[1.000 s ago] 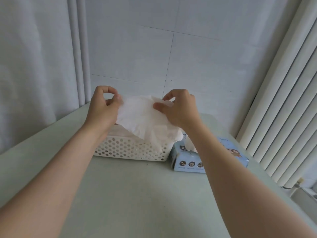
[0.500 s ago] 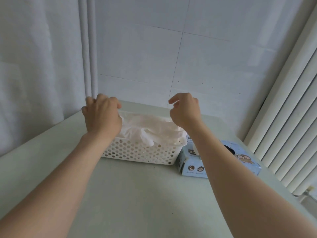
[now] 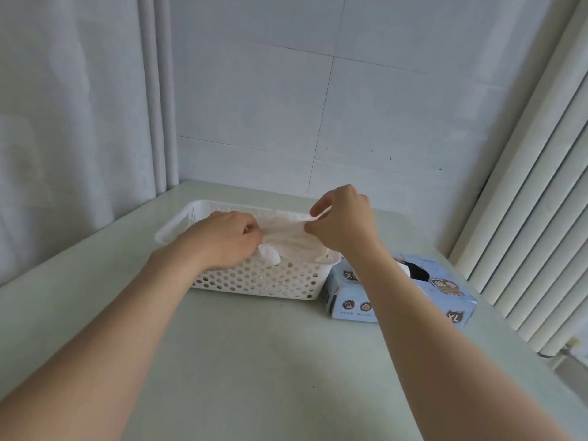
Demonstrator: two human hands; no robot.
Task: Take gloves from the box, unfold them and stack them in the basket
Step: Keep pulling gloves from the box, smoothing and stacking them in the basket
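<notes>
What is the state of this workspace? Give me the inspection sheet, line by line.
Surface: pale green table, smooth, with a few small dark specks.
Job's things: white perforated basket holds pale gloves; one glove is stretched across it; light blue box marked XL stands beside the basket's right end, its top opening showing.
Clutter: nothing seen.
Grips: left grip holds the glove's left end, fingers curled; right grip pinches its right end.
Cables: a dark line at the table's right edge might be one; too small to tell.
Surroundings: tiled wall behind, curtain on the left, ribbed white panel on the right.
</notes>
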